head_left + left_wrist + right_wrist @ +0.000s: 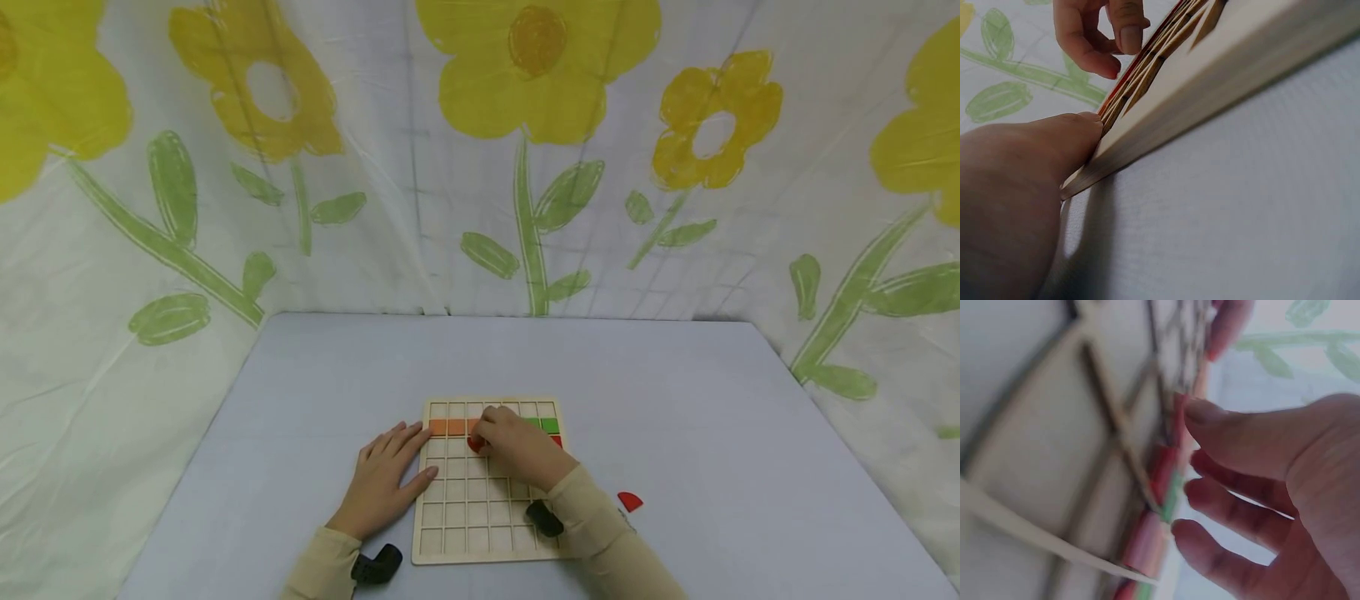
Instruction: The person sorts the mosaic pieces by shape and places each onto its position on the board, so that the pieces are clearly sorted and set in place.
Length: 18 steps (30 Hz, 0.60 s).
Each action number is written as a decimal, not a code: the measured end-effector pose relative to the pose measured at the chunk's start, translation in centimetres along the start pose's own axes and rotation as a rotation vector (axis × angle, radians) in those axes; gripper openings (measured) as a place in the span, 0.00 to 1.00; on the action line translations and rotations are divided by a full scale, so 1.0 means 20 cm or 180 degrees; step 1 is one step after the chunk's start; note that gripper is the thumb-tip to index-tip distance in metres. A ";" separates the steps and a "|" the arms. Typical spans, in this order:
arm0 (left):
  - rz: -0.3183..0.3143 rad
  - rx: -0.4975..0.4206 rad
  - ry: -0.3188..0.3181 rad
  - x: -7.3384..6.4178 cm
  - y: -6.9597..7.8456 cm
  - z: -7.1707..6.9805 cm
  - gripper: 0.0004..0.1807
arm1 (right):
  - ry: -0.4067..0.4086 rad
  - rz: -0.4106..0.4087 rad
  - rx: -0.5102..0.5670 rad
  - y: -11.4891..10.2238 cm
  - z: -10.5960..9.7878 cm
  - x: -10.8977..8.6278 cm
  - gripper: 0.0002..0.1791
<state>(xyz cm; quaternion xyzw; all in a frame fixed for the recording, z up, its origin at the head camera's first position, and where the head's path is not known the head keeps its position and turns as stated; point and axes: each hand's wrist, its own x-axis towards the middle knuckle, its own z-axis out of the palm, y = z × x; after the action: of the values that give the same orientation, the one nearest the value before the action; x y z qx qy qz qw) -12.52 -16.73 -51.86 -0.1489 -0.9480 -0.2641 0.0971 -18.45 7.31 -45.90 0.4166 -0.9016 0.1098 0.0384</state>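
Observation:
My left hand (pixel 386 479) lies with fingers spread along the left edge of a wooden grid board (pixel 489 558). Its thumb (pixel 1063 140) touches that edge in the left wrist view. Over the board's upper middle, my right hand (pixel 521 446) pinches a small red piece (pixel 476 444) between thumb and fingers, just below the orange row. The fingers cover part of this piece, but a rounded edge shows. In the right wrist view the thumb tip is right at the red piece (pixel 1179 419), close to the grid's dividers.
Orange squares (pixel 447 427) and green squares (pixel 550 425) fill cells in the second row. Below the green ones is another red piece (pixel 556 440). A red quarter-circle piece (pixel 630 501) lies on the white table (pixel 720 417) beside my right forearm. A flower-printed curtain (pixel 390 225) hangs behind.

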 end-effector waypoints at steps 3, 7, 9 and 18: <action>0.0022 0.0021 0.0031 0.01 0.00 0.01 0.32 | 0.0010 0.0035 0.0024 0.01 -0.07 -0.03 0.09; 0.0036 0.0063 0.0077 0.01 0.01 0.01 0.32 | 0.0069 0.0078 -0.0103 0.03 -0.19 -0.10 0.11; 0.0011 0.0076 0.0069 0.01 0.01 0.01 0.32 | 0.0104 0.0096 -0.0172 0.05 -0.26 -0.16 0.12; -0.0030 0.0078 0.0006 0.01 0.01 0.00 0.32 | 0.0070 0.0740 -0.0505 0.20 -0.44 -0.47 0.14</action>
<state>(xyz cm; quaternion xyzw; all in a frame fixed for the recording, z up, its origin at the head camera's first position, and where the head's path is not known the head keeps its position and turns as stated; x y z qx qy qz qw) -12.57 -16.53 -51.77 -0.1429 -0.9518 -0.2530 0.0986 -15.61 18.86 -39.61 0.3037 -0.9492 0.0464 0.0681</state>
